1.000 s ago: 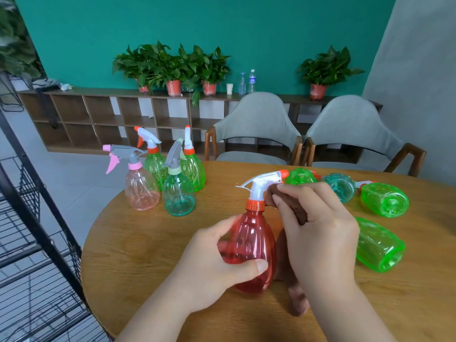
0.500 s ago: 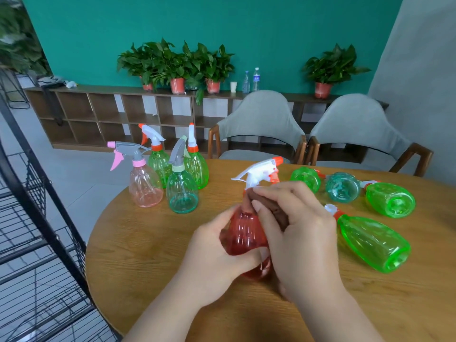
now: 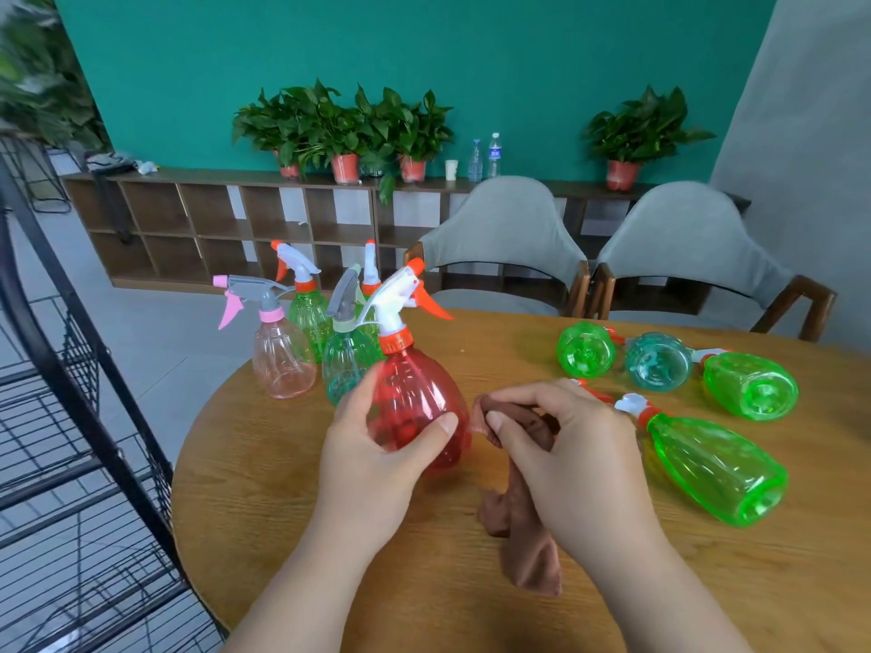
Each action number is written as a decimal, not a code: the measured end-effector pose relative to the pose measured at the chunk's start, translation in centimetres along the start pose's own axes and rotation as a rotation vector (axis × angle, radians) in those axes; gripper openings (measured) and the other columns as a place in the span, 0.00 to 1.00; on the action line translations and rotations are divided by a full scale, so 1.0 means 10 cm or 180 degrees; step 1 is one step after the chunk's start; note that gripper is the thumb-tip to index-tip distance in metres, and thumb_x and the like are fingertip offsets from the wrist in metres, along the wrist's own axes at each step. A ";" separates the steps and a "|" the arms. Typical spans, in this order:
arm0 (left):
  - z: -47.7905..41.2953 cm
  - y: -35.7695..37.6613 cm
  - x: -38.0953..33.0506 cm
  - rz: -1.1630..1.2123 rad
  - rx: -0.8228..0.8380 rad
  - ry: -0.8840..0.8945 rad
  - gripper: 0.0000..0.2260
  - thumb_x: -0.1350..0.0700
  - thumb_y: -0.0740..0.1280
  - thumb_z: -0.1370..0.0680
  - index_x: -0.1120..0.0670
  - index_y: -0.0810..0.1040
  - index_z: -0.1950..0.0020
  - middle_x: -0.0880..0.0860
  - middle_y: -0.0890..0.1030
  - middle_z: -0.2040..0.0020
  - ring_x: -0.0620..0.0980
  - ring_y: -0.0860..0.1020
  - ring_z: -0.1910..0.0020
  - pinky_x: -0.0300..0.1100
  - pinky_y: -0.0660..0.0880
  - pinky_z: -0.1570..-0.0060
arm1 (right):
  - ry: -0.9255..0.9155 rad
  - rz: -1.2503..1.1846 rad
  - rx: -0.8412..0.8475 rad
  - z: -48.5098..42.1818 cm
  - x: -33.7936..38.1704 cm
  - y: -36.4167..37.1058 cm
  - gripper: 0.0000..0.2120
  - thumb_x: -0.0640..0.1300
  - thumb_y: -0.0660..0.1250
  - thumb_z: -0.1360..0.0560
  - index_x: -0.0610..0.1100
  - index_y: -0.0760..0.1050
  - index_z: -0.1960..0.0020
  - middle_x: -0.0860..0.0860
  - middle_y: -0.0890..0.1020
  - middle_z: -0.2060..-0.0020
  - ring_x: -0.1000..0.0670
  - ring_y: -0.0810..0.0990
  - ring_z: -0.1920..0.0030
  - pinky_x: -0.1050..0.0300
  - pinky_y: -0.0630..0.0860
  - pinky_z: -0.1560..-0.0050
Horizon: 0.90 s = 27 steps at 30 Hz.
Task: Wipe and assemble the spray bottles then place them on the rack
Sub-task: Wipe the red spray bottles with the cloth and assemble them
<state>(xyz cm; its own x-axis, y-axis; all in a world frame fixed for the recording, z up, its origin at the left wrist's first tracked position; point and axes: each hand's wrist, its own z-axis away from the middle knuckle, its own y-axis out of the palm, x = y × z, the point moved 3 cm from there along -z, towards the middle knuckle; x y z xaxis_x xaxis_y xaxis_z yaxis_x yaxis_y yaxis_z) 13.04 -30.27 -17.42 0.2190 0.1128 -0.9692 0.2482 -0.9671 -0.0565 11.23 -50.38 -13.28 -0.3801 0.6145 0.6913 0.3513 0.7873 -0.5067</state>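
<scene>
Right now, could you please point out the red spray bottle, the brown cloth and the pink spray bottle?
red spray bottle [image 3: 414, 388]: head view, ribbed body.
brown cloth [image 3: 532, 558]: head view, hanging end.
pink spray bottle [image 3: 283, 360]: head view, clear body.

Your left hand [image 3: 372, 459] holds a spray bottle [image 3: 414, 393] upright over the middle of the table [image 3: 283, 487]. Just right of it, your right hand [image 3: 579, 454] holds a cloth [image 3: 523, 534] whose tail lies on the table nearer you. Four standing bottles [image 3: 283, 365] cluster at the far left behind it, and four lying bottles [image 3: 711, 468] rest on the right, one near and three in a row farther back. The rack [image 3: 70, 417] stands left of the table, two chairs [image 3: 504, 233] sit at its far side, and a shelf unit [image 3: 212, 219] with potted plants [image 3: 344, 129] stands behind them.
</scene>
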 end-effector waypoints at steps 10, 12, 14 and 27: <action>-0.11 -0.48 0.07 -0.1432 -0.1232 0.0142 0.39 0.46 0.83 0.29 0.43 0.70 0.20 0.43 0.71 0.35 0.45 0.72 0.40 0.46 0.73 0.39 | 0.0052 0.0010 0.0078 0.01 -0.02 0.07 0.10 0.45 0.80 0.24 0.59 0.86 0.48 0.66 0.83 0.54 0.67 0.79 0.46 0.77 0.69 0.48; -0.15 -0.62 0.13 -0.1473 -0.1370 0.0096 0.38 0.47 0.83 0.29 0.43 0.72 0.21 0.43 0.72 0.37 0.47 0.73 0.41 0.47 0.73 0.39 | 0.0051 -0.0053 0.0072 0.01 -0.01 0.09 0.10 0.45 0.80 0.24 0.59 0.86 0.48 0.66 0.83 0.54 0.67 0.80 0.46 0.76 0.70 0.48; -0.19 -0.74 0.21 -0.1586 -0.1475 0.0061 0.38 0.46 0.83 0.30 0.44 0.73 0.22 0.45 0.74 0.37 0.51 0.74 0.36 0.50 0.72 0.36 | 0.0055 -0.0092 0.0104 0.01 0.01 0.12 0.10 0.45 0.79 0.24 0.59 0.86 0.49 0.66 0.83 0.54 0.68 0.79 0.47 0.77 0.69 0.48; -0.40 -1.08 0.48 -0.2243 -0.1766 -0.0071 0.38 0.46 0.81 0.27 0.45 0.68 0.20 0.53 0.76 0.28 0.62 0.71 0.29 0.60 0.70 0.29 | -0.0007 -0.0202 0.0136 0.03 0.17 0.35 0.10 0.46 0.79 0.24 0.60 0.86 0.48 0.66 0.83 0.53 0.66 0.80 0.46 0.77 0.70 0.47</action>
<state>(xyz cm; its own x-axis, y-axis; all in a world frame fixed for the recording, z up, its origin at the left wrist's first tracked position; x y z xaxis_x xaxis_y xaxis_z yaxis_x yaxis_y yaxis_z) 15.22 -18.40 -20.53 -0.1735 0.6284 -0.7583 0.7397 -0.4251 -0.5216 11.57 -46.55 -14.05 -0.4022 0.5635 0.7216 0.2897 0.8260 -0.4835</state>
